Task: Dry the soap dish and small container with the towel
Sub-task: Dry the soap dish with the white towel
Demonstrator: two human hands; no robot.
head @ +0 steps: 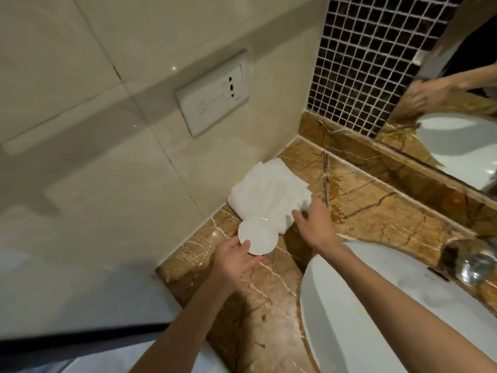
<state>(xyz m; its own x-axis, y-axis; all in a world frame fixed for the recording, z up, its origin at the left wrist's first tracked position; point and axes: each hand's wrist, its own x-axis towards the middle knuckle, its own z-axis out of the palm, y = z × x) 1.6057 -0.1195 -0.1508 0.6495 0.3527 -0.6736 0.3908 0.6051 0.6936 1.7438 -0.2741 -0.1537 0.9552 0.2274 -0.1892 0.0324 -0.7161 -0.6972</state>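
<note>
The left hand grips one white dish by its near rim, thumb on top and fingers beneath, holding it just above the marble counter. This looks like the soap dish; I see no second container anywhere. Just beyond and to the right, the right hand is spread wide, empty, fingertips at the near edge of the single folded white towel. The towel lies ahead of both hands, against the wall, its long axis running away from the right hand toward the corner. The right hand is nearer, so I judge it takes the towel. One basin lies right of both.
</note>
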